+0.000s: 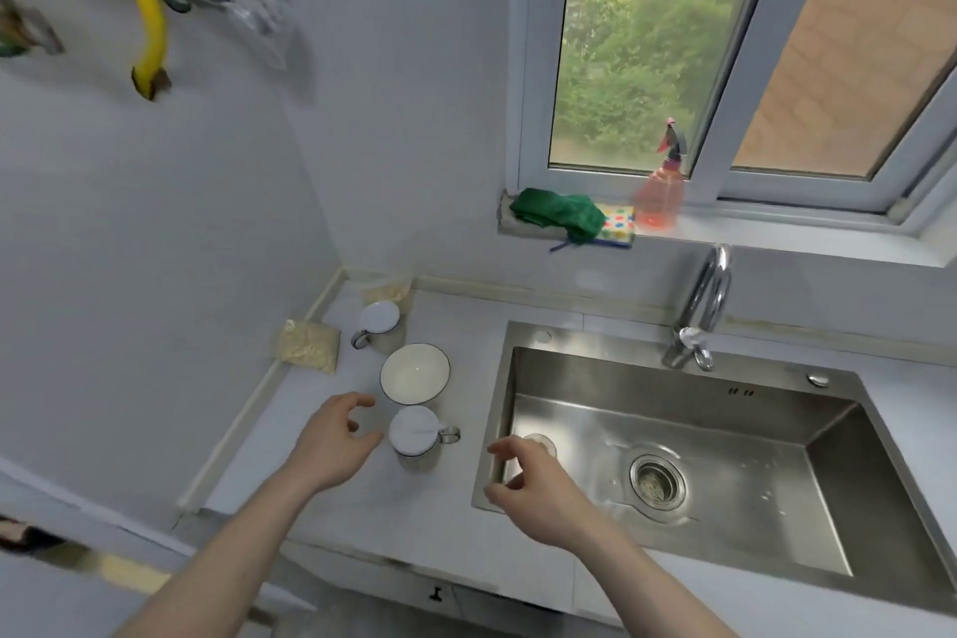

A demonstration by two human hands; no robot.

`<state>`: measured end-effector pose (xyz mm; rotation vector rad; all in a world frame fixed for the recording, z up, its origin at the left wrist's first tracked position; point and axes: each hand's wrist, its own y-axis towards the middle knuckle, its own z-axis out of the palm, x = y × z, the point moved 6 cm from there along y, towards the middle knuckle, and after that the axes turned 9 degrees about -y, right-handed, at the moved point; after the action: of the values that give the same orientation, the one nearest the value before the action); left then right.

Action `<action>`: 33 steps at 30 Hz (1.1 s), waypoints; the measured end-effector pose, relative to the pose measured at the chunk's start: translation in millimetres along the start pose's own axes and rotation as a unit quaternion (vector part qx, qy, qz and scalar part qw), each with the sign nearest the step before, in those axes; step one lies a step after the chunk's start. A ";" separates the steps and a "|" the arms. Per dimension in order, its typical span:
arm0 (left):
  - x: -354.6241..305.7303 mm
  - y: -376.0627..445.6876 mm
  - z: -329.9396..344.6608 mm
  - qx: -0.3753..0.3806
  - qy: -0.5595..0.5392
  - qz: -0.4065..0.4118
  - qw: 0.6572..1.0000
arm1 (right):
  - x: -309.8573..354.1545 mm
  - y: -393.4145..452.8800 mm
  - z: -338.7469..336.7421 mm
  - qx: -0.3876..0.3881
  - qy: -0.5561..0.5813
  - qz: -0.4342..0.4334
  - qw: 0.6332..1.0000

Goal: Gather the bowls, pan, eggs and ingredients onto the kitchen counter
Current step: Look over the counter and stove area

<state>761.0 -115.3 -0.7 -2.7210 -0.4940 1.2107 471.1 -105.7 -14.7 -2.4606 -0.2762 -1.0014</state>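
Head view. A pale kitchen counter (321,492) runs into a tiled corner, left of a stainless steel sink (673,420). Three vessels stand on it in a rough line. Farthest back is a white enamel mug (380,324) with a dark rim, its handle turned toward the left. In the middle is a white bowl (415,373), round, dark-rimmed, upright and showing a bare interior. Nearest the viewer is a second white mug (416,436), also dark-rimmed, handle pointing right toward the sink. The bowl sits just beside both mugs; whether they touch cannot be told.

Two clear bags of pale grainy ingredients are present: one bag (309,345) leans against the left wall, and the other bag (387,289) lies in the back corner behind the far mug.

The left hand (336,440) hovers just left of the near mug, fingers loosely curved and apart, holding nothing. The right hand (533,487) hovers over the sink's left rim, fingers relaxed and partly bent, also holding nothing.

A green cloth (559,215), a spotted sponge (619,223) and an orange spray bottle (660,194) rest on the window ledge. A chrome faucet (704,306) stands behind the sink.
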 end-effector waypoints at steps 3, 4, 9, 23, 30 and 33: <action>6.6 36.9 -6.6 0.000 -0.024 -0.035 0.999 | -0.8 28.4 9.9 0.015 -0.017 0.013 1.000; 10.7 52.6 -8.2 0.003 -0.037 -0.048 0.998 | -1.7 38.2 12.9 0.015 -0.013 0.021 1.000; 38.2 138.1 -14.7 -0.008 -0.139 -0.126 0.982 | -0.9 80.3 26.6 -0.004 -0.015 0.061 0.998; 88.6 274.3 1.3 0.062 -0.139 -0.164 0.975 | 19.9 147.5 92.8 -0.037 -0.049 0.163 0.985; 91.6 270.4 3.4 0.063 -0.148 -0.144 0.976 | 19.5 127.9 116.1 -0.010 0.030 0.185 0.982; 83.3 251.2 -2.1 0.034 -0.147 -0.128 0.980 | 21.6 118.2 121.7 -0.038 0.087 0.198 0.975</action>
<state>876.2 -322.6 -118.1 -2.3412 -0.7915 1.5269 601.7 -148.6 -116.4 -2.3417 0.3062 -1.0527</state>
